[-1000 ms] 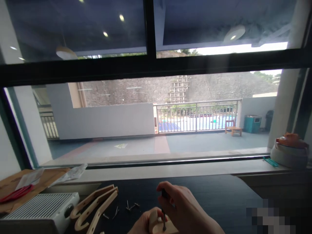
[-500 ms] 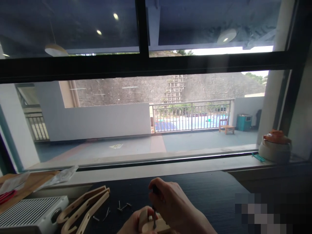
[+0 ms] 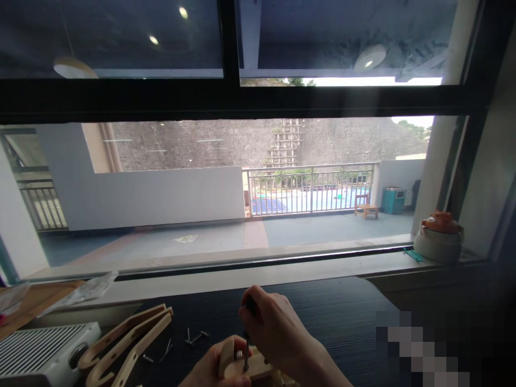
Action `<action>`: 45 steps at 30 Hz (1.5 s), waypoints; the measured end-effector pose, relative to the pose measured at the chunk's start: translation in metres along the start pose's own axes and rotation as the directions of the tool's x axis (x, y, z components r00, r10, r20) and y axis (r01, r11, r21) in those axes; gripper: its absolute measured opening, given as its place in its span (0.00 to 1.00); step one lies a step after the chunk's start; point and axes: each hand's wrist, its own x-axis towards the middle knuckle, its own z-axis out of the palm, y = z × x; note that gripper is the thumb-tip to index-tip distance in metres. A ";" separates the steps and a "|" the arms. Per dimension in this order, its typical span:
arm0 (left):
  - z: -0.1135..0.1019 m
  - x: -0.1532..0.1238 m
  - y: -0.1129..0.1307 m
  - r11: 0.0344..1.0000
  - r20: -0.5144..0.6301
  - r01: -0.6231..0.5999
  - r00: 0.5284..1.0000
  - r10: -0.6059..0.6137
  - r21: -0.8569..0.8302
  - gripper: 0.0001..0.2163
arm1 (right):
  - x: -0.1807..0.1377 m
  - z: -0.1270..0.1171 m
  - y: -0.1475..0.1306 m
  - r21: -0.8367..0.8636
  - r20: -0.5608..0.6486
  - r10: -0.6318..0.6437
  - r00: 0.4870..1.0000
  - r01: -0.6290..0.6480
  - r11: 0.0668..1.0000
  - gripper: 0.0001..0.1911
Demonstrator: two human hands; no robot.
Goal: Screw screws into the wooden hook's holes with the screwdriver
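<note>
My right hand (image 3: 278,325) is wrapped round the dark handle of a screwdriver (image 3: 246,356), held upright. Its metal shaft points down at a pale wooden part (image 3: 258,366) with a rounded end. Gripping that part from the left is my left hand (image 3: 207,365), its fingers partly hidden behind the wood. A metal fastener shows in a gap of the wood; the screwdriver's tip is too small to make out fully. Left of my hands, several loose screws (image 3: 196,338) lie on the dark table (image 3: 334,322). Beyond them are curved wooden pieces (image 3: 139,346) with drilled holes.
A white slotted box (image 3: 44,344) with a dark knob stands at the left. Behind it lie a brown board (image 3: 52,294) and a clear plastic bag (image 3: 86,290). An orange-lidded jar (image 3: 438,239) and a green object (image 3: 414,255) sit on the windowsill.
The whole view has shifted a little, so everything appears slightly farther left and higher. Both hands keep their hold on the screwdriver and the wooden part.
</note>
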 end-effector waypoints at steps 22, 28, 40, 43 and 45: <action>0.014 -0.016 0.029 0.980 -0.072 0.065 0.994 -0.080 -0.191 0.14 | -0.010 -0.017 -0.005 0.056 0.156 -0.106 0.982 0.098 0.994 0.05; 0.011 -0.019 0.032 0.989 -0.114 0.101 0.987 -0.113 -0.107 0.13 | 0.001 -0.009 0.005 -0.003 0.097 0.009 0.995 -0.009 1.000 0.08; 0.012 -0.018 0.034 0.985 -0.100 0.138 0.984 -0.148 -0.100 0.13 | 0.000 -0.014 0.002 -0.099 0.133 -0.098 0.986 0.111 0.989 0.04; 0.012 -0.019 0.034 0.983 -0.106 0.151 0.981 -0.161 -0.102 0.14 | 0.002 -0.013 0.002 -0.161 0.101 -0.046 0.994 0.062 0.985 0.06; 0.012 -0.018 0.034 0.984 -0.108 0.149 0.981 -0.159 -0.101 0.13 | 0.000 -0.014 0.001 -0.124 0.108 -0.076 0.991 0.089 0.988 0.06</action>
